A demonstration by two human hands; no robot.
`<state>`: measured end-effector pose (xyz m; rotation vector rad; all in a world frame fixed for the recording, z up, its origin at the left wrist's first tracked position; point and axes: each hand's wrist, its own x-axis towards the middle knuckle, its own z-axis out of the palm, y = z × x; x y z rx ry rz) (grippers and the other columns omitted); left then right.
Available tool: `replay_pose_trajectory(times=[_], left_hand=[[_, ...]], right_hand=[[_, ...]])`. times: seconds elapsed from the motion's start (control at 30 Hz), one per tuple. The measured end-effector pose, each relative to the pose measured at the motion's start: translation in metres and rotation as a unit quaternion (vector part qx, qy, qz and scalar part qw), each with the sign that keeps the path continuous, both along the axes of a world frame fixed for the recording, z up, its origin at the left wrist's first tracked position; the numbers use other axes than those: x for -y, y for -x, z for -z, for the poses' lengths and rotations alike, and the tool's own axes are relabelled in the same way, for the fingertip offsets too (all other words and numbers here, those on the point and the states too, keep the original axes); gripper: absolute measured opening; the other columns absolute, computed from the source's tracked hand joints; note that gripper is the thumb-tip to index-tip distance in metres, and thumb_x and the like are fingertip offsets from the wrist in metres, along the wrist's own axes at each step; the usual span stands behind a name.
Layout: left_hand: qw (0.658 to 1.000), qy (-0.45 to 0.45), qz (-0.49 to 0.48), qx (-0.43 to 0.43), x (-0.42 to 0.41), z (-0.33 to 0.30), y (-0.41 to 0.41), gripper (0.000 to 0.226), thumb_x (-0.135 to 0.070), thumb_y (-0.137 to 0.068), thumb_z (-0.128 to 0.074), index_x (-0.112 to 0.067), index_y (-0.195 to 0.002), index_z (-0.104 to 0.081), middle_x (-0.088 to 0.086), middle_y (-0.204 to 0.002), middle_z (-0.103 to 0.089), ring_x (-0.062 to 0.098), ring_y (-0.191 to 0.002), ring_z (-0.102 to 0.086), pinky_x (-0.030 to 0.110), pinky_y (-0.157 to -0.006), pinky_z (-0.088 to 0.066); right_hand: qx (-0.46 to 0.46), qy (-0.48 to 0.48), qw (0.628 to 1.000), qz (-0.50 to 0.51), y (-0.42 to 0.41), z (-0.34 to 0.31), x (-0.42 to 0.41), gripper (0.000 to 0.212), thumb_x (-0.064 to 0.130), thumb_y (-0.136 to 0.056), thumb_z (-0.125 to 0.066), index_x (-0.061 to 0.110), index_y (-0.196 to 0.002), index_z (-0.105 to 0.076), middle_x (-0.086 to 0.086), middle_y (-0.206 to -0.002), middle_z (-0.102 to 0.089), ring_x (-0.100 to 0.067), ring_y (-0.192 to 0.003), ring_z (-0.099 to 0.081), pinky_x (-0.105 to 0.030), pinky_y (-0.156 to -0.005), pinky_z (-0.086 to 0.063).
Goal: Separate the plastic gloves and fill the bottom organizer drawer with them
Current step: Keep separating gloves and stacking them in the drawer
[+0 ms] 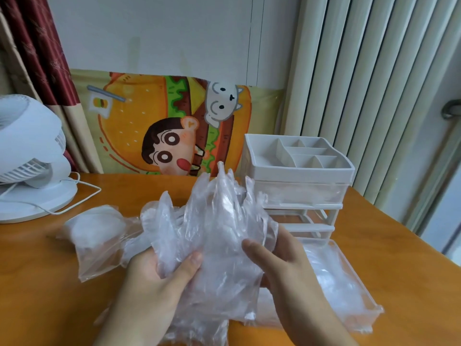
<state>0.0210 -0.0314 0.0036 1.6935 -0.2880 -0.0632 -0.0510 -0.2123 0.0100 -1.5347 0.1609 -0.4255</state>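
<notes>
Two bare hands held one crumpled bunch of clear thin plastic gloves (219, 221) above the orange wooden bench (389, 240). Left hand (154, 278): grip closed on the bunch's lower left, thumb pressed over the front of the film, other fingers hidden behind it. Right hand (282, 263): grip closed on the right edge, thumb laid across the front, fingers curled behind. The glove fingers pointed up and away from both hands; the cuffs hung down between the wrists.

The clear plastic bottom drawer (354, 295) lay pulled out on the bench, just right of the right hand, with clear film already inside. Behind it stood the white plastic drawer organizer (299, 171), its top tray divided into compartments, its lowest slot open. Left of the bunch, a clear plastic zip bag (97, 243) lay flat on the bench with more film inside. A white desk fan (30, 156) stood at far left.
</notes>
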Motion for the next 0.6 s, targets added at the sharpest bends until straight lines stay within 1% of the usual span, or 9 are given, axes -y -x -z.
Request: replay_pose_trajectory(times=[0.1,0.17,0.23,0.3,0.37,0.4,0.43,0.5,0.6], left_hand=[[1.0,0.004,-0.018,0.013,0.0,0.0,-0.001,0.015,-0.026,-0.086,-0.078,-0.025,-0.101,-0.077,-0.013,-0.089,-0.08,0.002,-0.085,-0.075,0.033,-0.084,-0.055],[1.0,-0.007,-0.021,0.012,0.001,0.0,0.0,0.015,-0.031,-0.086,-0.078,-0.025,-0.1,-0.077,-0.012,-0.086,-0.08,0.002,-0.082,-0.075,0.031,-0.079,-0.054],[0.999,-0.014,-0.026,0.024,0.002,0.002,0.001,0.015,-0.032,-0.085,-0.079,-0.024,-0.097,-0.077,-0.012,-0.083,-0.08,0.002,-0.079,-0.075,0.034,-0.08,-0.057],[0.999,-0.011,-0.034,0.039,0.004,0.0,0.004,0.011,-0.029,-0.083,-0.079,-0.025,-0.093,-0.075,-0.014,-0.08,-0.079,0.0,-0.077,-0.074,0.028,-0.077,-0.059],[0.998,-0.011,-0.038,0.046,0.004,-0.001,0.005,0.009,-0.028,-0.083,-0.079,-0.025,-0.09,-0.075,-0.016,-0.078,-0.078,-0.004,-0.077,-0.072,0.023,-0.069,-0.056],[0.998,-0.015,-0.036,0.047,0.003,-0.002,0.005,0.008,-0.028,-0.084,-0.079,-0.023,-0.089,-0.075,-0.015,-0.075,-0.077,-0.003,-0.075,-0.071,0.023,-0.066,-0.053],[0.998,-0.018,-0.033,0.045,0.003,-0.003,0.005,0.008,-0.027,-0.086,-0.078,-0.02,-0.087,-0.076,-0.011,-0.072,-0.077,-0.001,-0.072,-0.072,0.022,-0.063,-0.05],[0.999,-0.02,-0.027,0.035,0.002,-0.003,0.005,0.01,-0.027,-0.087,-0.077,-0.017,-0.084,-0.077,-0.003,-0.069,-0.077,0.007,-0.068,-0.073,0.021,-0.058,-0.05],[0.999,-0.017,-0.025,0.024,0.002,-0.003,0.005,0.007,-0.025,-0.088,-0.077,-0.018,-0.086,-0.078,0.001,-0.07,-0.078,0.014,-0.069,-0.076,0.031,-0.065,-0.057]], right_hand=[[0.016,0.029,0.999,-0.038,0.0,0.001,0.0,0.054,0.027,-0.078,-0.078,0.04,-0.129,-0.063,0.004,-0.121,-0.077,-0.021,-0.106,-0.077,-0.038,-0.082,-0.063],[0.004,0.051,0.998,-0.036,-0.003,0.004,-0.002,0.067,0.021,-0.076,-0.085,0.041,-0.134,-0.059,0.005,-0.124,-0.076,-0.02,-0.11,-0.075,-0.04,-0.089,-0.063],[0.006,0.059,0.998,0.005,-0.007,0.009,-0.003,0.052,0.016,-0.082,-0.086,0.033,-0.128,-0.067,0.003,-0.116,-0.078,-0.018,-0.105,-0.077,-0.037,-0.087,-0.063],[0.02,0.07,0.995,0.075,-0.008,0.008,-0.002,0.011,0.017,-0.096,-0.075,0.019,-0.106,-0.078,-0.004,-0.097,-0.08,-0.022,-0.091,-0.077,-0.036,-0.071,-0.061],[0.024,0.049,0.992,0.112,-0.007,0.006,0.001,0.02,0.018,-0.102,-0.062,0.007,-0.094,-0.076,-0.021,-0.088,-0.074,-0.041,-0.082,-0.072,-0.053,-0.063,-0.058],[0.034,0.032,0.992,0.119,-0.006,0.003,0.002,0.025,0.018,-0.104,-0.058,0.002,-0.092,-0.073,-0.029,-0.089,-0.068,-0.047,-0.08,-0.067,-0.055,-0.059,-0.058],[0.041,0.017,0.991,0.126,-0.005,-0.001,0.001,0.028,0.017,-0.105,-0.056,-0.001,-0.089,-0.071,-0.033,-0.089,-0.064,-0.048,-0.074,-0.062,-0.053,-0.054,-0.057],[0.053,0.003,0.988,0.142,-0.003,-0.005,0.003,0.03,0.017,-0.106,-0.055,-0.001,-0.088,-0.071,-0.032,-0.087,-0.062,-0.037,-0.066,-0.061,-0.043,-0.05,-0.056],[0.069,0.005,0.987,0.148,-0.001,-0.007,0.006,0.026,0.013,-0.107,-0.056,0.007,-0.088,-0.073,-0.018,-0.087,-0.072,-0.032,-0.072,-0.068,-0.035,-0.053,-0.056]])
